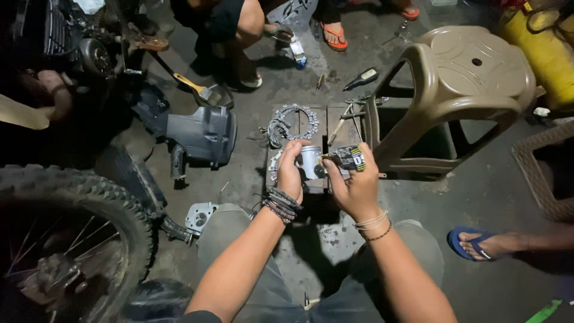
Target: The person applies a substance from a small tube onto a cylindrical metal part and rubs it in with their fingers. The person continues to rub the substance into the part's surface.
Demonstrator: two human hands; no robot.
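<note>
Holding a short silver metal cylinder [311, 161], your left hand [291, 173] is gripping its side while your right hand [356, 185] is pinching a small black packet [348, 158] just beside it.

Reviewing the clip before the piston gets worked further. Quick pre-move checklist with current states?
1. Left hand grips the piston: ok.
2. Right hand holds the small black tube at the piston: ok.
3. Tube open or capped: cannot tell.
4. Piston over the wooden board, not the bare floor: ok.
5. Sprocket ring and loose tools apart from both hands: ok.
6. Lighting on piston: ok.
</note>
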